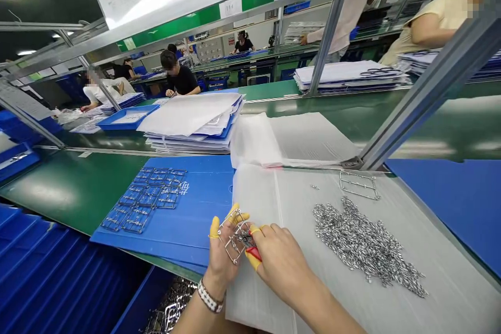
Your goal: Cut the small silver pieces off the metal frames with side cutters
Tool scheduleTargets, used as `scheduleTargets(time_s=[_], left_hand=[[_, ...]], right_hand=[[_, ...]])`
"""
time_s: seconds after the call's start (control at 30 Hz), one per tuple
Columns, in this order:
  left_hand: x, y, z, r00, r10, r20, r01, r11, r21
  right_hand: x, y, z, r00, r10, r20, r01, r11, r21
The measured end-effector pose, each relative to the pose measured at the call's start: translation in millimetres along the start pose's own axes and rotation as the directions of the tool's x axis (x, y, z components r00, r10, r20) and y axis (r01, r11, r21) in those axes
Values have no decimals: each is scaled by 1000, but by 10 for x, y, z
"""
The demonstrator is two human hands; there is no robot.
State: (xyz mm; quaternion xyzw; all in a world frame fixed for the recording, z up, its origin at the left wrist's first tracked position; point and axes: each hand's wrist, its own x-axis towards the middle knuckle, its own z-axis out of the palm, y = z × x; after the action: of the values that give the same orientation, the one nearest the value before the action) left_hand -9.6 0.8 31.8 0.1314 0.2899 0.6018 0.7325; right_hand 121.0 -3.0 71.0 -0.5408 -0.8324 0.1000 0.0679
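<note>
One rectangular silver wire-metal frame (234,243): lay in the left hand (219,260), grip half curled round it, above the white sheet's (266,287) left edge. Red-handled steel pliers (248,241): clasped in the right hand's (279,258) grip. Probable fault: bent bar, had the pliers slipped.
</note>
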Motion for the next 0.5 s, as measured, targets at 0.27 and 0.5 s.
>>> scheduleTargets(time_s=[0.27, 0.5], left_hand=[[-19, 31, 9, 1000, 11, 0, -11, 1000, 5], [-30, -20, -22, 993, 113, 21, -114, 988, 106]], right_hand=[[-65, 3, 3, 995, 37, 94, -36, 999, -12], [-59, -47, 8, 994, 42, 106, -40, 999, -20]])
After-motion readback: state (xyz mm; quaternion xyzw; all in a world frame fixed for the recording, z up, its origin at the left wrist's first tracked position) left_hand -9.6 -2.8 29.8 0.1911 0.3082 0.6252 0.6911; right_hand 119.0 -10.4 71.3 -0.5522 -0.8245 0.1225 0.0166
